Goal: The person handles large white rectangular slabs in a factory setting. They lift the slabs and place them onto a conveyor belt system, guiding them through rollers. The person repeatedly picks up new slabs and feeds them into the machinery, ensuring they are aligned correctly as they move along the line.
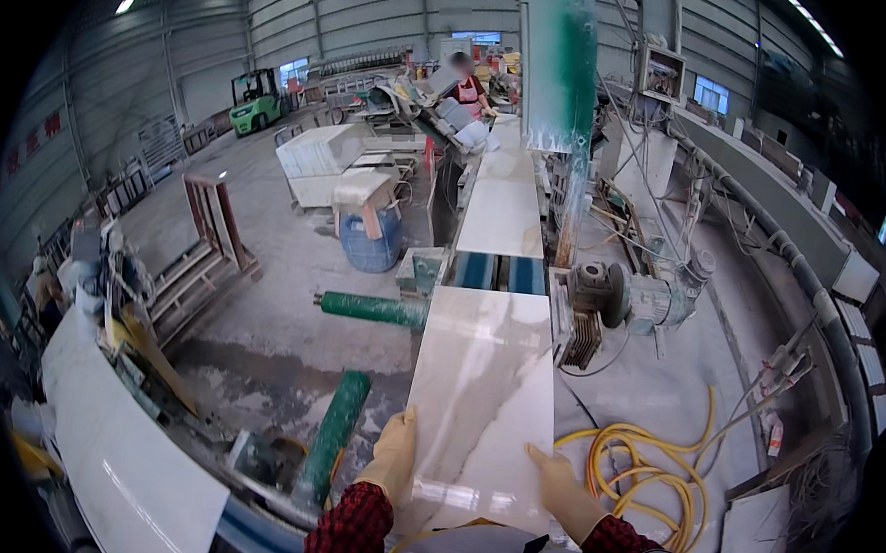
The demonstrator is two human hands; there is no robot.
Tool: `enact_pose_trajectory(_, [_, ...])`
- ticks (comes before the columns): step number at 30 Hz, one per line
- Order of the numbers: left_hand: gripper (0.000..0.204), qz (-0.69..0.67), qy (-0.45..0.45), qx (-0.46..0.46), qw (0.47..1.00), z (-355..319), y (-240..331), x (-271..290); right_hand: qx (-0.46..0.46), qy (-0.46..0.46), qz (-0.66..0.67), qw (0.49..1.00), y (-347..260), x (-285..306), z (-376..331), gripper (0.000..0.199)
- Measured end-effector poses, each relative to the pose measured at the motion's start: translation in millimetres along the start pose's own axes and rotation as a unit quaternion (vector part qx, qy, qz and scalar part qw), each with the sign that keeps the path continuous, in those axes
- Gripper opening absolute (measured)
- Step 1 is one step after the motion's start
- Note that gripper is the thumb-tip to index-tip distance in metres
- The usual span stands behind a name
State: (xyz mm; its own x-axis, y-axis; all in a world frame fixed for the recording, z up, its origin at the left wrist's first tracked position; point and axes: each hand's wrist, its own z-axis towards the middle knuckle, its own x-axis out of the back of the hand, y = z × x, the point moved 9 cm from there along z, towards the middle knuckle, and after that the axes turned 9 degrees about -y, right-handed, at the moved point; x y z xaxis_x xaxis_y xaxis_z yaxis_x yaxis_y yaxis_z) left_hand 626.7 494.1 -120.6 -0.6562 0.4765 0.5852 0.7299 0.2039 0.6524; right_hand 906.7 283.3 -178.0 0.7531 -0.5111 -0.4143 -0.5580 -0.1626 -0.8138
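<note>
A grey-walled hall (321, 20) encloses a broad concrete floor (255, 237), with a conveyor line (473, 270) running away from the wearer. A green forklift (256, 102) stands at the far left; a person in a pink apron (465, 93) is beside the conveyor's far part. The marbled slab (483, 364), white with grey-brown veins, lies flat at the near end, between the wearer's hands. Past a gap showing blue strips lies a second slab (504, 218). A blue barrel (371, 241) stands left of the line, a grey motor (652, 302) right, and a yellow hose (644, 457) coils nearby. The gloved left hand (391, 454) touches the slab's left edge, the gloved right hand (564, 491) its right; their undersides are hidden, so I cannot tell whether the fingers clamp it
</note>
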Motion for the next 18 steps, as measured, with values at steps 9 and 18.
enact_pose_trajectory(9, [0.075,0.025,-0.023,0.023,0.999,116.2,77.6,-0.1,0.095,-0.089,-0.168,0.977,30.6,79.5,184.7,0.054])
enact_pose_trajectory(18, [0.078,0.008,-0.042,-0.081,0.996,171.3,112.0,10.7,-0.064,-0.001,-0.063,0.996,-56.5,16.9,196.6,0.050])
